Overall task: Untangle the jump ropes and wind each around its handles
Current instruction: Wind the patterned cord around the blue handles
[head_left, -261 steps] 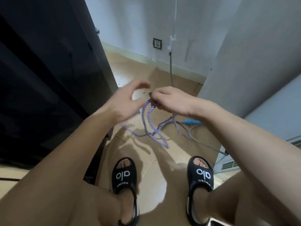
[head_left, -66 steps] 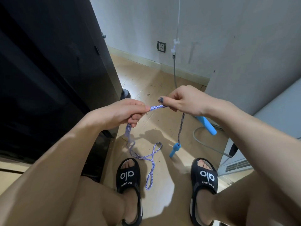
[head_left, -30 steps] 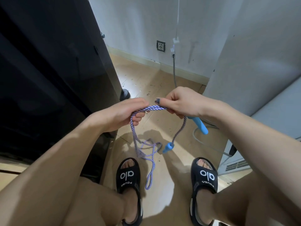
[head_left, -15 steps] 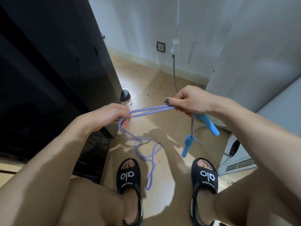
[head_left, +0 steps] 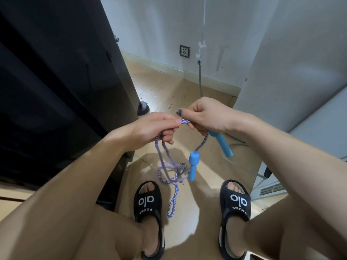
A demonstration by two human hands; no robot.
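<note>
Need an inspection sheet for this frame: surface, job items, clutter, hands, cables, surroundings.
Surface: tan tiled floor, with dark specks further back.
Job's things: one purple-and-white jump rope, partly looped on the floor; one blue handle dangles, the other blue handle sticks out below the right hand.
Clutter: nothing seen.
Hands: left hand grips the rope; right hand pinches the rope and holds a handle; hands close together.
Cables: grey cable runs down the wall to the floor.
Surroundings: black cabinet at left, wall socket, grey panel at right, black sandals.
</note>
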